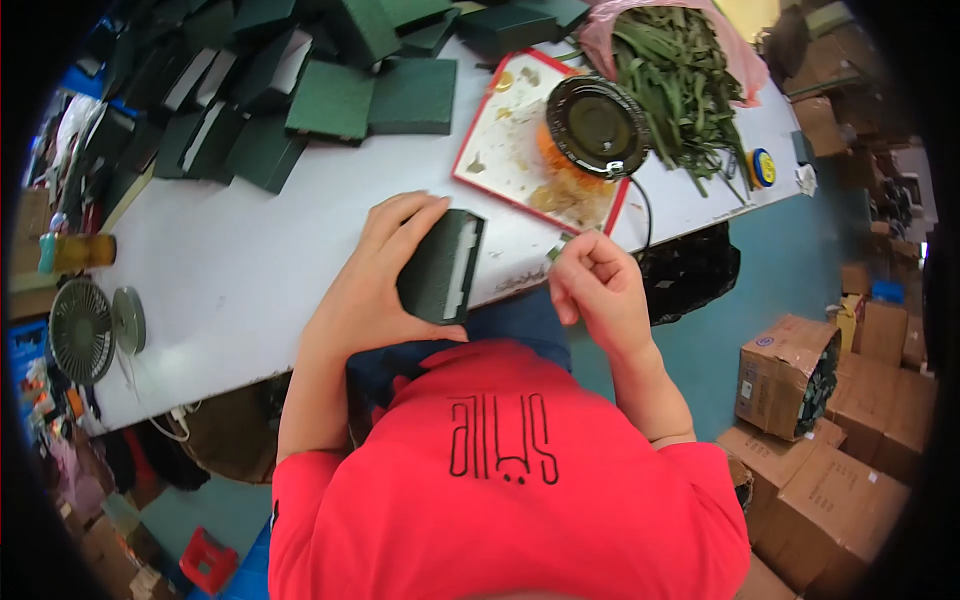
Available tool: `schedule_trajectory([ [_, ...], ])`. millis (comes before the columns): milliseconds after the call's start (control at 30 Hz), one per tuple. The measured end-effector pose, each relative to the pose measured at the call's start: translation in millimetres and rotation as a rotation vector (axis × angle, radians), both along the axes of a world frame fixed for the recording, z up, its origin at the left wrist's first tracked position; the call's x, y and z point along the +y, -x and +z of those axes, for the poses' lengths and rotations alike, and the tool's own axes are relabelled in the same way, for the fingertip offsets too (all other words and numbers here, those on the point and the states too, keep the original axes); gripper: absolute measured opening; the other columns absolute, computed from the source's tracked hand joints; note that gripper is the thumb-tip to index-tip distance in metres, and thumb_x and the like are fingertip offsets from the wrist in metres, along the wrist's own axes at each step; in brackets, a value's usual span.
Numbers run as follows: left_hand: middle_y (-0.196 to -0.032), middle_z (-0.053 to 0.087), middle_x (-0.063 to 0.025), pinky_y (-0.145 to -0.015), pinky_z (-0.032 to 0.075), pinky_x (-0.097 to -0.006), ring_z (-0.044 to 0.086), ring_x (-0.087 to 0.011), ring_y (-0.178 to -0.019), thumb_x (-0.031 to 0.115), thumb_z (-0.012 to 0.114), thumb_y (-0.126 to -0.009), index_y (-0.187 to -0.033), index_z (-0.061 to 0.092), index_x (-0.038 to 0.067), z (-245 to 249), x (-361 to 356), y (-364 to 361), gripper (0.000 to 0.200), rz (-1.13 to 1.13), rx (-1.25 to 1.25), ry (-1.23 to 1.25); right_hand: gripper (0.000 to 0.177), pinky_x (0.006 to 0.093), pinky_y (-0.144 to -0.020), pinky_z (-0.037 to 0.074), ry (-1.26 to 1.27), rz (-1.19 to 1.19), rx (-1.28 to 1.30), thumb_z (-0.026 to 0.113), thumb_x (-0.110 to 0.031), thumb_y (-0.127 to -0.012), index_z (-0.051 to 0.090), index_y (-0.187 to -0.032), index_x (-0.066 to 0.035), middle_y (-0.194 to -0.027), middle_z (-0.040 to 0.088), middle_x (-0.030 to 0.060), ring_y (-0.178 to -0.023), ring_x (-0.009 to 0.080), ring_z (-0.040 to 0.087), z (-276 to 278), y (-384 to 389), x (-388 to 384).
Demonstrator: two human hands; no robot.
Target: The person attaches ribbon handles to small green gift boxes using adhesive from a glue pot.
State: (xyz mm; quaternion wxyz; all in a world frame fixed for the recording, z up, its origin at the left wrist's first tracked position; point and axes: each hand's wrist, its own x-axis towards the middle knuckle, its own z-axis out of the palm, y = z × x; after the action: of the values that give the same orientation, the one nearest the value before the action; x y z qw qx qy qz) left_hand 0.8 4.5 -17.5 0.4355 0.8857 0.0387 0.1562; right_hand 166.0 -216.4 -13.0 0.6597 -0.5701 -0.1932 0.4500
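My left hand (375, 270) is wrapped round a small dark green box (430, 265), held upright at the table's front edge. A pale strip runs along the side of the box that faces right. To the right of the box, my right hand (605, 290) pinches a small green strip (559, 245) between thumb and fingers. Just beyond that hand lies a red-edged white board (500, 150) with brown stains. On the board stands a round dark pot (598, 125) with an orange base and a black cord.
Many dark green boxes (412, 95) are piled at the back left of the white table (230, 300). A pink bag (750, 60) of green strips (670, 80) lies at the back right. A small fan (82, 330) stands at the left; cardboard boxes (785, 375) fill the right floor.
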Motion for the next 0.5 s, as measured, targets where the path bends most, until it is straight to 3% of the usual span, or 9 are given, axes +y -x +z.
schedule_trajectory([
  [133,-0.140,0.048,-0.0164,-0.108,0.041,-0.0449,0.045,-0.0378,-0.130,0.032,0.097,-0.050,-0.142,0.048,0.002,2.6,-0.2,-0.7,0.108,-0.047,-0.028,0.006,0.015,0.0187,-0.048,0.040,0.130,0.262,0.113,0.066,-0.017,-0.097,0.058,-0.092,-0.004,-0.074,0.062,0.0016,-0.056,0.0046,0.055,3.6,15.1,13.5],
  [500,-0.135,0.051,-0.0162,-0.105,0.043,-0.0460,0.047,-0.0387,-0.125,0.034,0.096,-0.052,-0.139,0.050,0.000,13.1,-3.6,-3.3,0.105,-0.047,-0.031,-0.072,0.023,0.0202,-0.048,0.035,0.228,0.350,0.129,0.068,-0.020,-0.097,0.056,-0.086,-0.004,-0.067,0.059,0.0001,-0.051,0.0034,0.048,6.3,31.3,29.0],
])
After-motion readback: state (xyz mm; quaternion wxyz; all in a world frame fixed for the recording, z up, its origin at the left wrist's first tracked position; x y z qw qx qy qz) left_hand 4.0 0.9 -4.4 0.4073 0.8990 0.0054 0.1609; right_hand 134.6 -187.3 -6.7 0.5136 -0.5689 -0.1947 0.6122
